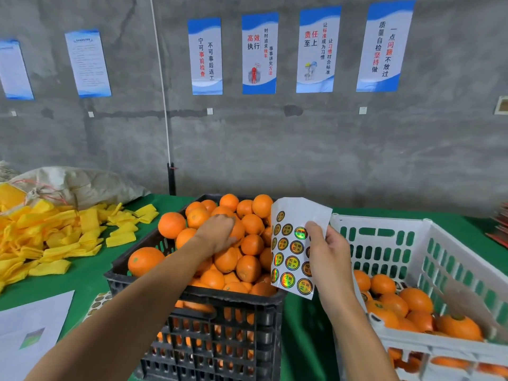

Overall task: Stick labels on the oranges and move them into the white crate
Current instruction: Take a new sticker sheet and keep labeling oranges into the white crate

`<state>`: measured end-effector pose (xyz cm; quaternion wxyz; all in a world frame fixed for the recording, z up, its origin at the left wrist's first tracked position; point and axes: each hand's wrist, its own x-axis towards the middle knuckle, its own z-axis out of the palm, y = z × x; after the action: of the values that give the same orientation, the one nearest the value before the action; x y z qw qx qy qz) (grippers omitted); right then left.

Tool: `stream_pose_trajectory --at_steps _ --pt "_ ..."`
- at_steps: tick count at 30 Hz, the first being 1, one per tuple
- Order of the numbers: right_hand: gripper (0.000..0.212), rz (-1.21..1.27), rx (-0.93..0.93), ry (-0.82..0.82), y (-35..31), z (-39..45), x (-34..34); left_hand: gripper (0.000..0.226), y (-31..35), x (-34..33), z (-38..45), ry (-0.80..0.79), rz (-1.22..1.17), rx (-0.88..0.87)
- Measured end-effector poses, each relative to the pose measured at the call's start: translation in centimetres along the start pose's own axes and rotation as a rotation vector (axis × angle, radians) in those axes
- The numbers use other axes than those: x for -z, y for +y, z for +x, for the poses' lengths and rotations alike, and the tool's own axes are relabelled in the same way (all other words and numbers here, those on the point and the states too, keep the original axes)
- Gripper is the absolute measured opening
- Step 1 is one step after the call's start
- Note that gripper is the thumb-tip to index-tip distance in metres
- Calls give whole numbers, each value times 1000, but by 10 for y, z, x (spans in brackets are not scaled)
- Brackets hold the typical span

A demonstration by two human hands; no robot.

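Fruit-packing workshop, bare concrete wall, work-slogan posters, crates of oranges

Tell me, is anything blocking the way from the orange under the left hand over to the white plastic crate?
Partly. The right hand holds the white sticker sheet upright between the black plastic crate and the white plastic crate. The left hand rests on an orange in the black crate. The white crate's top is open.

Light: we see even, soft brightness, no hard shadows.
Glare: holographic stickers on the label sheet glint.
Distortion: wide-angle bending at our edges.
Blur: right edge smeared; the posters stay legible.
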<state>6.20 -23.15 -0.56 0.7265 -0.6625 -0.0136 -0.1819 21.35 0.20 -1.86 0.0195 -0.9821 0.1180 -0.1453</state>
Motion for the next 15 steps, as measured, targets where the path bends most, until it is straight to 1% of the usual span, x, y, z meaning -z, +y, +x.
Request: stream_pose_trajectory --at_steps 2,4,6,7,8,10,11,12,13,14,15 --pt "23 10 1 1 -7 -1 5 59 8 11 -2 142 -196 29" --pt "24 23 17 15 -16 0 13 61 31 28 -6 299 -433 39" --pt "24 24 55 48 -22 -3 24 59 69 42 -12 361 -658 5" --pt "24 38 76 71 -23 -6 31 56 91 48 -16 359 -771 -25" --pt "24 55 97 93 -24 -9 39 52 114 51 -20 346 -875 -75" --pt "24 84 122 119 -26 -14 55 42 157 54 -23 285 -1009 -166" --pt "23 93 126 126 -27 -16 62 29 177 54 -23 219 -1041 -166" --pt "23 92 129 136 -27 -17 70 11 195 53 -25 130 -1118 -143" --pt "24 81 128 145 -27 -17 76 18 210 54 -29 35 -1218 -95" --pt "24 68 118 152 -28 -17 82 36 224 53 -33 -44 -1322 -51" --pt "24 60 103 161 -27 -18 88 51 237 49 -38 -99 -1368 -56"
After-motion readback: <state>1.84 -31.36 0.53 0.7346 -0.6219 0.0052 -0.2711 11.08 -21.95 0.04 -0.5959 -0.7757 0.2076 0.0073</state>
